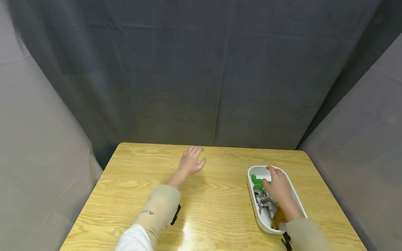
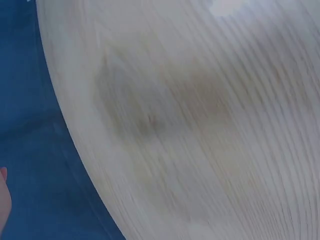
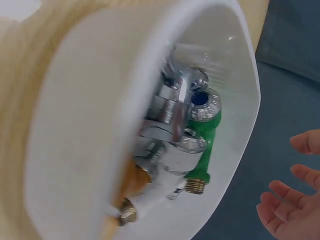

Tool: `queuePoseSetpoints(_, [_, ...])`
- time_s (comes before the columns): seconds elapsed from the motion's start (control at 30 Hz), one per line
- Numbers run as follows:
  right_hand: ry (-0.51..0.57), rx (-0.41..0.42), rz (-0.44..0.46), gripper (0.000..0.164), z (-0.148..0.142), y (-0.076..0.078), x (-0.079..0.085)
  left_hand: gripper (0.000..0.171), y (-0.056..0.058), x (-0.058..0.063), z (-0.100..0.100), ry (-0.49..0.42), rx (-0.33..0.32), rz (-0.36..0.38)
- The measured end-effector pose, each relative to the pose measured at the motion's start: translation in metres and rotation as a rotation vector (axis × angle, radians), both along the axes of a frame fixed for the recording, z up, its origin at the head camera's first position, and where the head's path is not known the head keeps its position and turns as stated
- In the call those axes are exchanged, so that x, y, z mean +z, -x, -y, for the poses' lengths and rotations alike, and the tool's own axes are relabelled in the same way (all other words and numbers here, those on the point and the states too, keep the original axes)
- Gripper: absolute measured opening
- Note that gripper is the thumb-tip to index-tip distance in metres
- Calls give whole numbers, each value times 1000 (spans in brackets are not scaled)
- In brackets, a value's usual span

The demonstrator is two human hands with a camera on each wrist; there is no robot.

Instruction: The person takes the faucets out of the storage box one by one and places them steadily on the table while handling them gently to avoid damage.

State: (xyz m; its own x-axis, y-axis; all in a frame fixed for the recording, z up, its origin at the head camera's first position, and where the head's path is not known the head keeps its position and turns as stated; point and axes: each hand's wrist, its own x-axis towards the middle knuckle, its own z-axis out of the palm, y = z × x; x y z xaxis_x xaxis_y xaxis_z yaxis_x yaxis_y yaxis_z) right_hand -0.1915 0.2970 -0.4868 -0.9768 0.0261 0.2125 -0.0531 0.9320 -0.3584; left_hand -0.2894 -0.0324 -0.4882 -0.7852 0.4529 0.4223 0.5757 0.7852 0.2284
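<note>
My right hand (image 1: pixel 280 190) hovers over a white tub (image 1: pixel 251 196), fingers spread and holding nothing. Inside the tub lie several taps and pipe fittings. One is a green tap (image 1: pixel 258 183) with a silvery collar and a brass threaded end, clearest in the right wrist view. Beside it sits a chrome tap (image 1: pixel 266 203), and an orange-brown piece (image 1: pixel 278 220) lies at the near end, partly hidden by my right wrist. Over the far middle of the table, my left hand (image 1: pixel 190 164) is held out with nothing in it, thumb apart from the fingers.
The wooden table (image 1: pixel 220 195) has rounded far corners. A dark grey curtain (image 1: pixel 188 87) hangs behind it, and paler cloth (image 1: pixel 41 139) hangs along the left side. More pale cloth (image 1: pixel 367 139) stands close along the right edge.
</note>
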Motion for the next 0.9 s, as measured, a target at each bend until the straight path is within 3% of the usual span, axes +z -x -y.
queuePoseSetpoints(0.17, [68, -102, 18, 50, -8, -20, -4, 39, -9, -7, -26, 12, -39, 51])
queuePoseSetpoints(0.4, [124, -225, 66, 48, -28, -42, -14, 44, -29, -22, -68, -39, -68, 220])
queuePoseSetpoints(0.57, [155, -282, 43, 49, -41, -56, -21, 48, -41, -28, -92, -41, -87, 310])
queuePoseSetpoints(0.9, [227, -389, 119, 52, -53, -91, -32, 53, -55, -39, -127, -220, -82, 513])
